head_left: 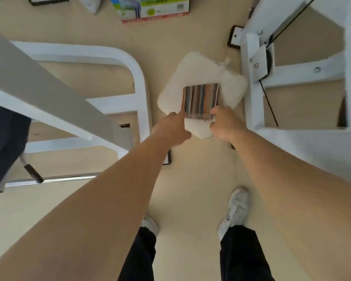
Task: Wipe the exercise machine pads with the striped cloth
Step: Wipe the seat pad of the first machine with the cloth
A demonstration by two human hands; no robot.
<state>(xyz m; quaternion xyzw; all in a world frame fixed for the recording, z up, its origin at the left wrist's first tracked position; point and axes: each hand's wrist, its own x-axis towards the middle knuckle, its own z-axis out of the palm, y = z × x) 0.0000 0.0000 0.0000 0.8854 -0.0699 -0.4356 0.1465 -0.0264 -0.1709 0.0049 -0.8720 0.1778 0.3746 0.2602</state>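
A folded striped cloth (200,101), with orange, teal and brown stripes, lies flat on a white square cushion (193,72) on the floor. My left hand (172,128) reaches down with its fingertips touching the cloth's near left corner. My right hand (224,123) is at the near right corner, fingers curled against the cloth's edge. Both arms stretch down from the bottom of the view. A dark blue pad (2,142) of the exercise machine shows at the left edge.
White machine frames stand on both sides: a curved tube base (138,78) at left, an upright with cable and pulley (257,63) at right. A chrome bar (49,179) runs low left. A colourful box (150,7) lies at the top. My feet in white shoes stand below.
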